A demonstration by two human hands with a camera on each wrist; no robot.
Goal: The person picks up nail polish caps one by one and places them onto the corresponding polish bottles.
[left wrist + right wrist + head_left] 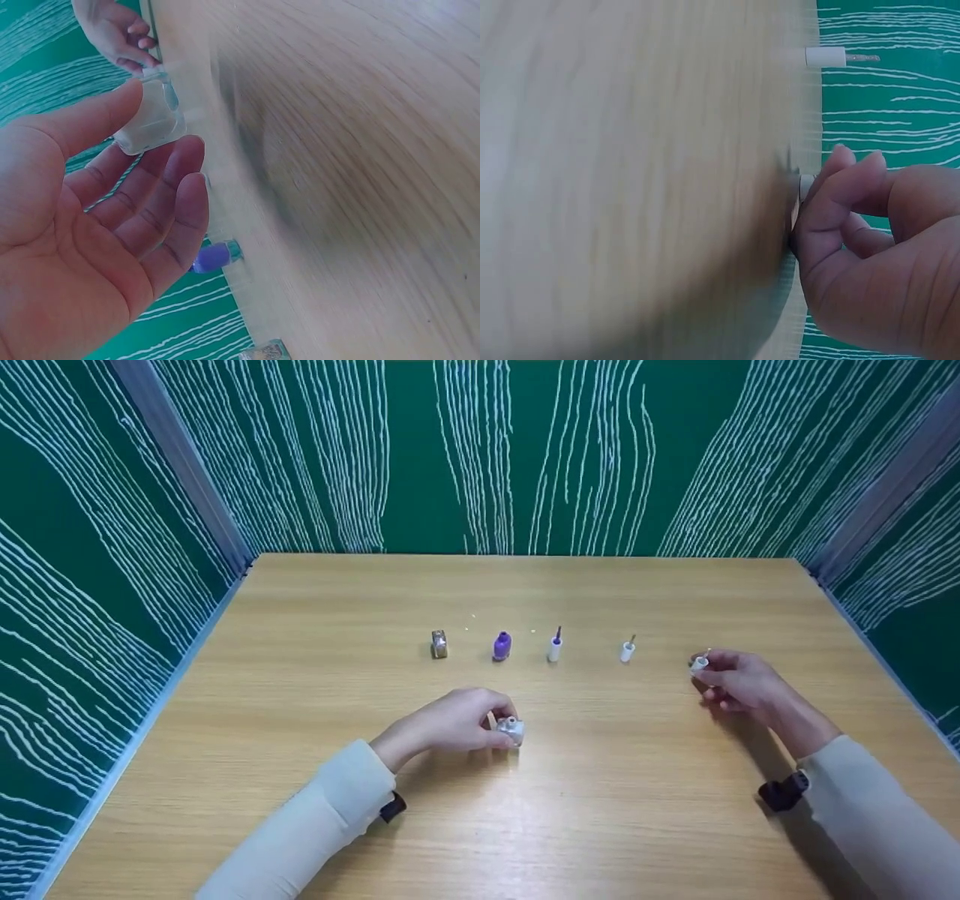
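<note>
My left hand point(461, 721) pinches an uncapped nail polish bottle point(512, 733) between thumb and fingers, low over the middle of the table. In the left wrist view this bottle point(154, 120) looks pale and square, with clear glass walls. Out to the right, my right hand point(742, 682) pinches a white nail polish cap point(700, 664), its brush pointing up. Fingers hide most of that cap in the right wrist view. A second white cap point(627, 652), also standing brush up, is left of the right hand.
Further left in the same row are a white cap with a purple brush point(555, 649), an open purple polish bottle point(502, 646) and a small glittery bottle point(439, 645). Tiny pale specks lie behind them. Green walls with white lines border the wooden table point(360, 600).
</note>
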